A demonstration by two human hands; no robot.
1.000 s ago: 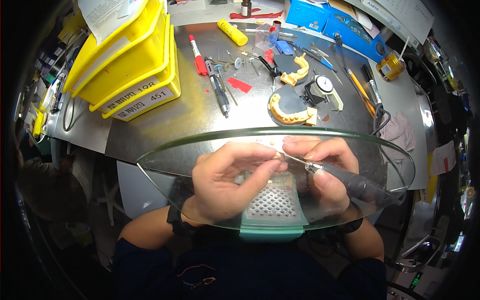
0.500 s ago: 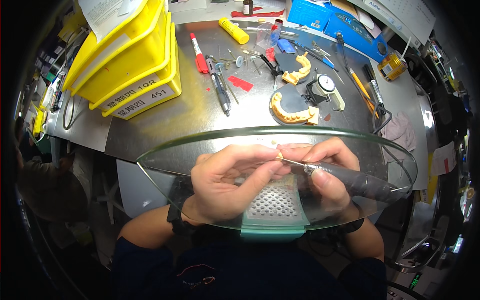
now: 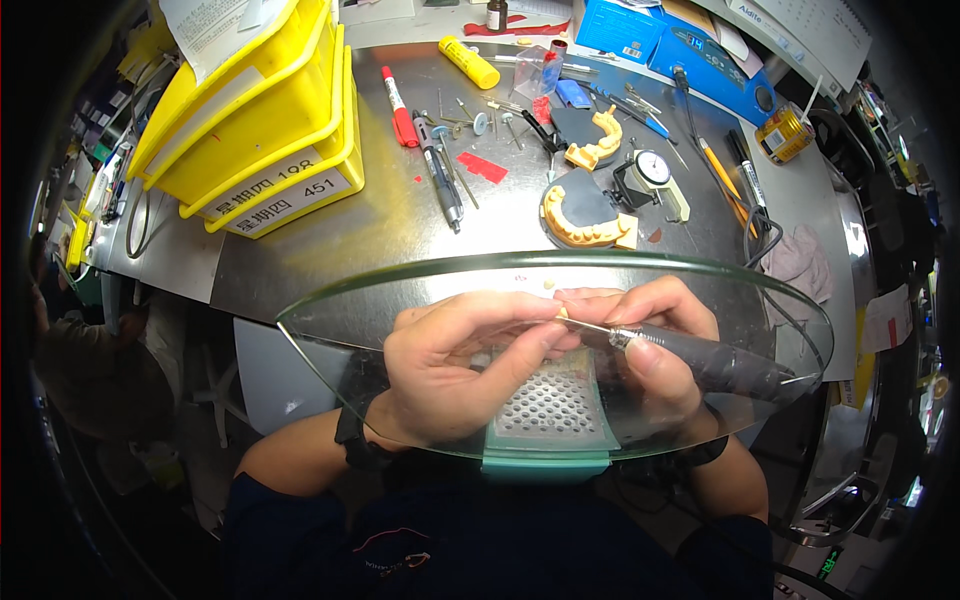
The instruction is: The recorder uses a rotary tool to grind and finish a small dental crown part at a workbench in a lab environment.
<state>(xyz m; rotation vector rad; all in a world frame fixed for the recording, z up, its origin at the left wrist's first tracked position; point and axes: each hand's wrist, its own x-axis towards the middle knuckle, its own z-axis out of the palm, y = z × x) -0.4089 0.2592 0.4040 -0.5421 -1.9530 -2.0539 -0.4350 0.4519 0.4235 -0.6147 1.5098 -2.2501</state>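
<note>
Under a curved clear shield (image 3: 560, 262), my two hands meet at the front of the bench. My left hand (image 3: 460, 360) pinches a small cream tooth crown (image 3: 562, 314) between thumb and fingertips. My right hand (image 3: 665, 350) grips a dark rotary handpiece (image 3: 715, 362), its thin metal bur touching or nearly touching the crown. Another small cream piece (image 3: 549, 284) lies on the bench just beyond my fingers. Below the hands is a perforated metal grille (image 3: 550, 405) in a green frame. The fingertips partly hide the crown.
Yellow bins (image 3: 270, 130) are stacked at the left. Beyond my hands lie two tan dental models (image 3: 585, 225), a dial gauge (image 3: 652, 168), a grey pen-like tool (image 3: 440, 185) and a red marker (image 3: 400, 108). A blue control box (image 3: 715, 70) and a can (image 3: 783, 135) stand at the right.
Almost nothing differs. Both hands keep the same hold on the crown and the handpiece, and the view has shifted very slightly.
</note>
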